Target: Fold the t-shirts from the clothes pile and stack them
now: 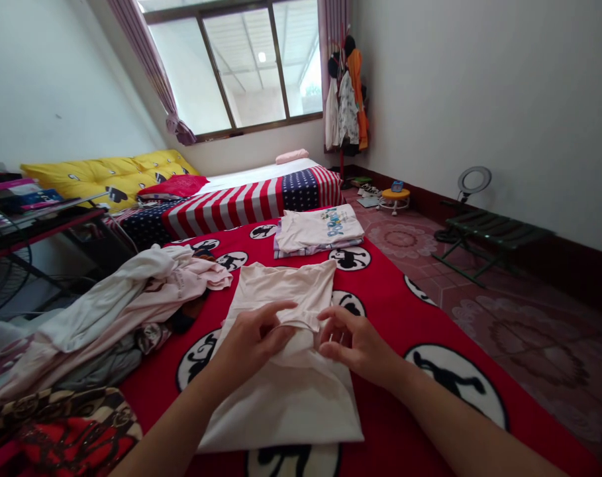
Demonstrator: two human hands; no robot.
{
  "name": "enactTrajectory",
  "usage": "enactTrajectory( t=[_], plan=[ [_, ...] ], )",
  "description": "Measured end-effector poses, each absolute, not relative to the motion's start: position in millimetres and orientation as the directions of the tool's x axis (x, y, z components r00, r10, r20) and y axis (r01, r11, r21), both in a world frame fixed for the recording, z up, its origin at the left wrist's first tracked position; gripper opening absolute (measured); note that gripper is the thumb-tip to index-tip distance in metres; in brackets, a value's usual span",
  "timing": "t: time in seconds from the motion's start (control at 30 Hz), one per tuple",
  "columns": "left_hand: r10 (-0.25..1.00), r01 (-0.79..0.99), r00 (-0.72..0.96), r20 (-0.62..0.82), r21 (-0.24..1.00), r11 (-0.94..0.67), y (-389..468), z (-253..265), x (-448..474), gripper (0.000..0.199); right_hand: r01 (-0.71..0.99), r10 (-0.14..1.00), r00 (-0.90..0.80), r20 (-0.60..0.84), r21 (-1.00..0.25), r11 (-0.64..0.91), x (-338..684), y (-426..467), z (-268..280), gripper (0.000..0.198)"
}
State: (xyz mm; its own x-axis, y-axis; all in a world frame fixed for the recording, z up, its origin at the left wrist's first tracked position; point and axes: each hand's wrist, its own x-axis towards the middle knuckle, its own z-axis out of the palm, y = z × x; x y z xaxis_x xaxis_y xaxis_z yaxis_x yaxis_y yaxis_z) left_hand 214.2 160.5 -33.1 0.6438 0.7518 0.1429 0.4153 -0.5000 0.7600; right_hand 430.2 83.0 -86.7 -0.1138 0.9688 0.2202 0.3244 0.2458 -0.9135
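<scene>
A white T-shirt (pixel 281 411) lies folded lengthwise on a red bed cover, its round collar in the middle. My left hand (pixel 253 334) rests over the left side of the collar, with thumb and index finger apart. At the collar's right side is my right hand (pixel 353 341), its fingers bent and spread, the index fingertip at the fabric. Neither hand shows a firm grip. Beyond the shirt sits a stack of folded shirts (pixel 320 228), the top one white with blue print.
A heap of loose clothes (pixel 126 298) lies along the left. The red cover (pixel 395 318) has black-and-white round motifs. A second bed (pixel 231 202) stands under the window. On the right tiled floor are a green folding stool (pixel 494 232) and a yellow stool (pixel 395 195).
</scene>
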Motion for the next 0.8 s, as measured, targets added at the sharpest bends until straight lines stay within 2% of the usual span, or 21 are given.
enactTrajectory(
  t=[0.1, 0.2, 0.33, 0.4, 0.53, 0.67, 0.73, 0.8],
  plan=[
    [0.821, 0.217, 0.565, 0.079, 0.946, -0.241, 160.5, -30.6, 213.0, 0.042, 0.370, 0.958, -0.159, 0.239, -0.885, 0.283, 419.0, 77.3, -87.1, 0.067],
    [0.884, 0.041, 0.457, 0.094, 0.991, -0.127, 161.6, -28.2, 211.7, 0.040, 0.379, 0.954, -0.113, 0.276, -0.876, 0.299, 408.6, 73.8, -87.8, 0.063],
    [0.940, -0.043, 0.247, 0.235, 0.972, -0.231, 162.8, -26.5, 208.0, 0.030, 0.333, 0.950, -0.104, 0.295, -0.890, 0.313, 404.5, 70.7, -83.4, 0.030],
    [0.941, 0.012, 0.262, 0.215, 0.974, -0.226, 162.2, -25.3, 205.6, 0.030, 0.336, 0.933, -0.110, 0.342, -0.871, 0.359, 405.6, 69.3, -79.5, 0.020],
    [0.906, 0.145, 0.397, 0.149, 0.964, -0.222, 162.0, -20.5, 200.6, 0.031, 0.246, 0.907, -0.105, 0.407, -0.873, 0.420, 405.4, 66.7, -73.1, 0.022],
    [0.862, 0.185, 0.426, 0.274, 0.906, -0.380, 168.9, -11.5, 209.1, 0.029, 0.064, 0.951, -0.144, 0.273, -0.957, 0.284, 400.3, 64.8, -70.2, 0.017],
    [0.811, 0.163, 0.460, 0.361, 0.864, -0.477, 175.5, -7.3, 223.9, 0.026, -0.088, 0.967, -0.166, 0.192, -0.980, 0.179, 397.9, 64.8, -69.9, 0.016],
    [0.735, 0.133, 0.539, 0.411, 0.821, -0.556, 184.2, -6.3, 242.7, 0.024, -0.275, 0.978, -0.156, 0.137, -0.957, 0.090, 397.1, 66.7, -71.1, 0.023]
  ],
)
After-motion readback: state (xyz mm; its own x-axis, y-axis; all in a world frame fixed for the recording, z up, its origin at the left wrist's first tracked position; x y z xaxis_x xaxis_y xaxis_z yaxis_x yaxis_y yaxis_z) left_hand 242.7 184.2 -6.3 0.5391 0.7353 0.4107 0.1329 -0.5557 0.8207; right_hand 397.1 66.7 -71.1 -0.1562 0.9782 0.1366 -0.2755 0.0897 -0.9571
